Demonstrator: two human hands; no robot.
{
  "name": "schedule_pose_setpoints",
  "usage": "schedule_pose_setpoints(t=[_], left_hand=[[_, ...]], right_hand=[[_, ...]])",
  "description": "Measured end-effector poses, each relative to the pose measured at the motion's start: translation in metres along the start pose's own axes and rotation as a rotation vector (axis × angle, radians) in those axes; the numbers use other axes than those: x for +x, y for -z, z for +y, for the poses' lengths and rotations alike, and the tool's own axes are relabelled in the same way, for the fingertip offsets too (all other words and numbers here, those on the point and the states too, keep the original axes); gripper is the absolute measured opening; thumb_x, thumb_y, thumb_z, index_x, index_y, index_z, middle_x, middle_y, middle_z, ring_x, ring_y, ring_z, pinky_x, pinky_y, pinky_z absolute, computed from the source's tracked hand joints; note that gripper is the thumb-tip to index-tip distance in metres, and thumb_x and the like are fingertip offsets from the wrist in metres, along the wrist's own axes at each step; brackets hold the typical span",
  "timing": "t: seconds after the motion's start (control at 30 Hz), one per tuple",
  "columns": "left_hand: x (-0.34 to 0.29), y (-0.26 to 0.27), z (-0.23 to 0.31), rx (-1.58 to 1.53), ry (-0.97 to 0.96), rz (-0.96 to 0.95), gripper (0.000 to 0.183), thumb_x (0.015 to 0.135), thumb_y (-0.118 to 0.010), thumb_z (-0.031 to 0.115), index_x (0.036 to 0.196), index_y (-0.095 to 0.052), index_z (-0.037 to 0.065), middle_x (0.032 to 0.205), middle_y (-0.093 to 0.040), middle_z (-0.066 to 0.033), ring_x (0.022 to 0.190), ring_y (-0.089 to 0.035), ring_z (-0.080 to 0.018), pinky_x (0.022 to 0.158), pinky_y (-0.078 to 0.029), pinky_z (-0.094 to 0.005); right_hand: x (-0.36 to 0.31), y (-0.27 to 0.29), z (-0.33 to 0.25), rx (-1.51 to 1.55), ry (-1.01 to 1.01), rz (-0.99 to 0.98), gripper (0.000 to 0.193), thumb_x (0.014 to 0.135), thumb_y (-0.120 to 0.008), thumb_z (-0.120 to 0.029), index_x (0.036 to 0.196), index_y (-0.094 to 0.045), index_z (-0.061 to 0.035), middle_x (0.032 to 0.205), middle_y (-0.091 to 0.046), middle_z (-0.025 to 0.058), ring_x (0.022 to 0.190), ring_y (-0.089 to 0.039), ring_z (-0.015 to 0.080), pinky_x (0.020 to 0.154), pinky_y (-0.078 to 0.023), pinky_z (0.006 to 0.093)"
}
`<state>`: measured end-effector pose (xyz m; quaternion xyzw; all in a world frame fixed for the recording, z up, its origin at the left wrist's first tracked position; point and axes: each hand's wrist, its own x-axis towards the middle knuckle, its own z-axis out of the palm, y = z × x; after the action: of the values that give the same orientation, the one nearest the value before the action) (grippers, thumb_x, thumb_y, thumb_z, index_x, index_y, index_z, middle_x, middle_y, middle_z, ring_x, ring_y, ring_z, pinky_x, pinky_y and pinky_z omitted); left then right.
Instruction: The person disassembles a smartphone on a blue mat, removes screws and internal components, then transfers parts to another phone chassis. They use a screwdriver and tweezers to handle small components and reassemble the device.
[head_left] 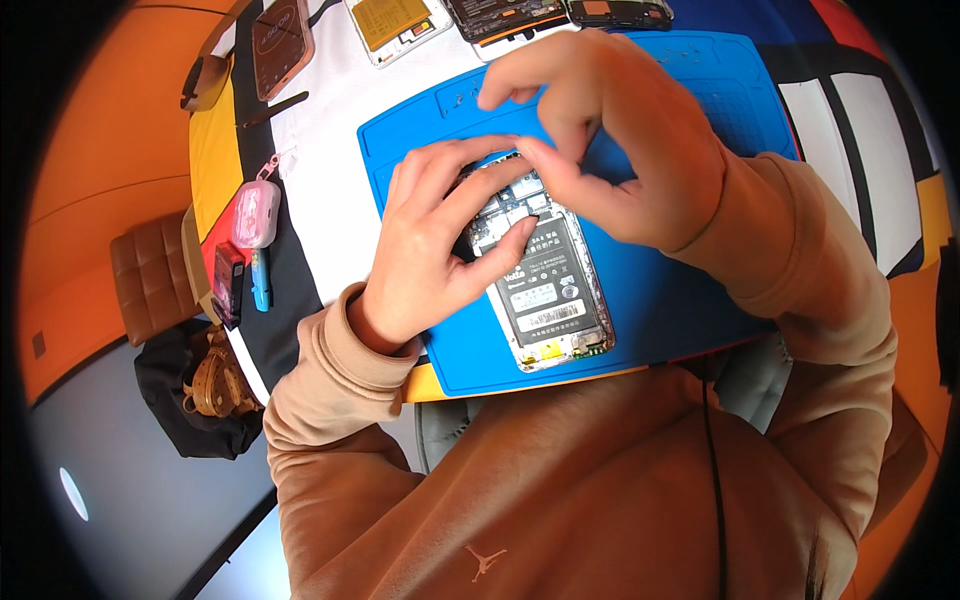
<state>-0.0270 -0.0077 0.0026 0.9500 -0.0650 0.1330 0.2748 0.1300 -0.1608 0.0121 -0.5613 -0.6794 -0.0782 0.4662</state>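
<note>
An opened smartphone (601, 310) lies on a blue work mat (680, 300), its circuit board and black battery (548, 262) exposed. My left hand (430, 225) grips the phone's upper part, thumb on the inner side by the battery's top edge and fingers bent over the board, hiding some of it. Above the phone's upper right corner is my right hand (630, 150). Its thumb tip comes close to my left fingertips, while the index finger curves away, apart from the thumb. Nothing shows between them. Whether the right thumb touches the phone I cannot tell.
Along the far edge lie a phone part with a gold battery (388, 20), dark phone parts (505, 18) and several small bits on the mat. At left are a phone with a lit screen (283, 45), a pink earbud case (256, 213) and a blue pen-like item (261, 280).
</note>
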Motion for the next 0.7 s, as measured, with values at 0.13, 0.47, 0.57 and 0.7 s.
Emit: schedule_pose_setpoints(t=[0.13,0.47,0.57,0.7], left_hand=[[0.0,0.001,0.0,0.012,-0.008,-0.007,0.04,0.076,-0.075,0.016,0.114,-0.066,0.009,0.124,-0.059,-0.0069,0.107,-0.052,-0.0291,0.096,-0.04,-0.039],[-0.001,0.001,-0.001,-0.002,-0.022,0.008,0.04,0.076,-0.074,0.016,0.114,-0.066,0.008,0.123,-0.059,-0.0083,0.107,-0.051,-0.0294,0.095,-0.039,-0.0392],[0.0,0.0,-0.001,-0.003,-0.022,0.01,0.04,0.076,-0.074,0.017,0.114,-0.066,0.008,0.124,-0.059,-0.0082,0.107,-0.051,-0.0293,0.096,-0.039,-0.0391],[-0.001,0.0,-0.001,-0.001,0.0,-0.007,0.04,0.076,-0.074,0.017,0.114,-0.066,0.008,0.124,-0.059,-0.008,0.107,-0.051,-0.029,0.095,-0.039,-0.0389]], right_hand=[[-0.001,0.006,-0.004,0.114,-0.004,-0.012,0.026,0.073,-0.057,0.012,0.088,-0.045,-0.0053,0.114,-0.061,0.0167,0.079,-0.058,0.0235,0.073,-0.047,0.0316],[-0.003,-0.007,-0.002,0.039,0.048,0.044,0.028,0.07,-0.056,0.011,0.09,-0.046,-0.0061,0.121,-0.061,0.0171,0.077,-0.056,0.0244,0.072,-0.046,0.0342],[-0.001,-0.011,-0.001,0.032,0.042,0.079,0.028,0.07,-0.056,0.01,0.091,-0.047,-0.0061,0.121,-0.061,0.0166,0.076,-0.056,0.0238,0.072,-0.046,0.0342],[-0.003,-0.012,0.001,0.013,-0.015,0.105,0.028,0.071,-0.056,0.011,0.092,-0.048,-0.0056,0.12,-0.061,0.0162,0.078,-0.056,0.0243,0.072,-0.047,0.0341]])
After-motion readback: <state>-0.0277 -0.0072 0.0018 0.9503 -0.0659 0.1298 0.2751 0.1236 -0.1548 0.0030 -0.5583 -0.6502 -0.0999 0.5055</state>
